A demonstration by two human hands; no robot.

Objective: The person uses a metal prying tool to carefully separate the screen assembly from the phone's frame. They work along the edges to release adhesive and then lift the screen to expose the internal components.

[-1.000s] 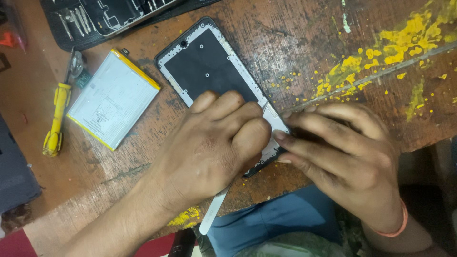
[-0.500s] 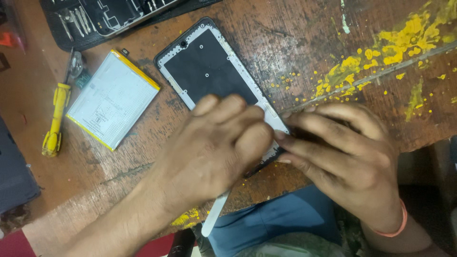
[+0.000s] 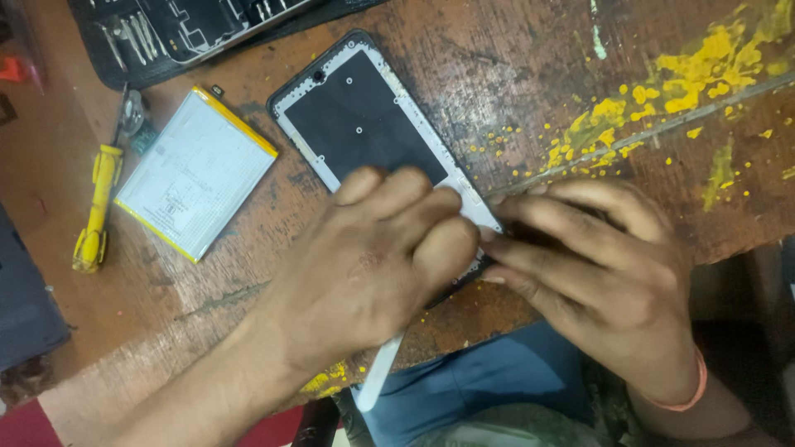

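Observation:
An opened phone frame (image 3: 356,116), black inside with a white rim, lies slanted on the worn wooden table (image 3: 513,74). My left hand (image 3: 373,265) rests over its lower end, fingers curled, with a white stick-like tool (image 3: 379,377) poking out below it past the table edge. My right hand (image 3: 596,273) presses its fingertips on the frame's lower right edge. The near end of the frame is hidden under both hands. I cannot see how the white tool is held.
A flat white battery with yellow edges (image 3: 196,172) lies left of the frame. A yellow-handled screwdriver (image 3: 95,207) sits further left. A black tool tray (image 3: 182,29) is at the top. Yellow paint spots (image 3: 654,108) mark the right side. A dark object (image 3: 25,306) sits at the left edge.
Both hands stay on the frame's lower end; the fingers shift only slightly. Nothing else has moved.

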